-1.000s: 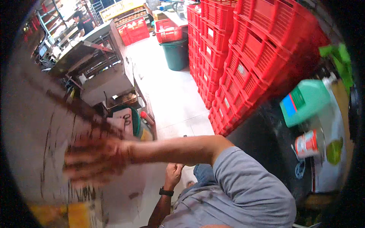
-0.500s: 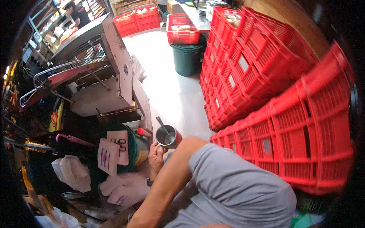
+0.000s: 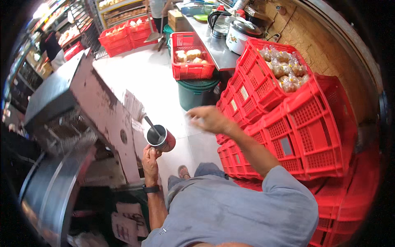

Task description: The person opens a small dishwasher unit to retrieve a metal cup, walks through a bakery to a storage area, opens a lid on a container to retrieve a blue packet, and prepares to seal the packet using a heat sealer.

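Note:
A red mug with a dark rim is in my left hand, whose fingers wrap round its near side. A spoon leans in the mug, its handle sticking out past the rim toward the far left. What the mug contains is too dark to make out. My right hand hovers in the air to the right of the mug, apart from it. Its fingers are loosely bent and spread, a little blurred, with nothing visible in them. The stacked red crates are close beside my right forearm.
A worn metal machine stands at the left. Bagged buns fill the top crate at right. Ahead, a red crate of buns rests on a green bin. A steel counter carries a rice cooker. People are farther back.
The whole view has shifted, and my body now appears more upright. My left hand still holds the mug with the spoon. My right hand, out of sight before, has come out over the floor.

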The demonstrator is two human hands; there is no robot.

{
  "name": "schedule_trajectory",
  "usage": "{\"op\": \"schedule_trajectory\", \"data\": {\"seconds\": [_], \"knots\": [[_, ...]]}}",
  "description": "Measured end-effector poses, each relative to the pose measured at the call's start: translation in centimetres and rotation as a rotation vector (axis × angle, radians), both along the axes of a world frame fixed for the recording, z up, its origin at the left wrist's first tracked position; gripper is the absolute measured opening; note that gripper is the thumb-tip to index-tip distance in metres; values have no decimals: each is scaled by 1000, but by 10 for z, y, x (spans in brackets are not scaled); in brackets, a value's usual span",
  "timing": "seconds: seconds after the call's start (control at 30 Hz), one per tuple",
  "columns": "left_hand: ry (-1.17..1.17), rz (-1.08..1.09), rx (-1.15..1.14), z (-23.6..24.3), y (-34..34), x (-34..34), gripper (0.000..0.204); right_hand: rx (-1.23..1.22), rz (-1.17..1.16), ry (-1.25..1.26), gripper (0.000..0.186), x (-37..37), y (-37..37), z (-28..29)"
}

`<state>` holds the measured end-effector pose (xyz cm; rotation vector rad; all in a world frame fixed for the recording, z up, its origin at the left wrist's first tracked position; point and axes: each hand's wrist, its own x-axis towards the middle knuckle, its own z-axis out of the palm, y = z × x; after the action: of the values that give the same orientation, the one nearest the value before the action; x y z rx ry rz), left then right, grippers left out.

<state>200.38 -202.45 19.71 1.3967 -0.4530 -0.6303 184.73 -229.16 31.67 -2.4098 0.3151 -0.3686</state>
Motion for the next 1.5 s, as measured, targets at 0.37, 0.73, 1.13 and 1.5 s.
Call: {"op": "schedule_trajectory", "data": {"seconds": [0.37,0.73,1.13,1.5], "knots": [[-20,4,47,-12,-235,152,37,-72,-656,85,47,159,-419,-77],[49,4,54,7,-451,285,41,-147,-882,538,51,241,-706,-50],[5,-681,102,-11,-679,460,36,-194,-1155,332,61,247,-659,-61],[-166,-967,-156,-4,-927,451,33,503,-1148,288,45,329,-434,-100]]}}
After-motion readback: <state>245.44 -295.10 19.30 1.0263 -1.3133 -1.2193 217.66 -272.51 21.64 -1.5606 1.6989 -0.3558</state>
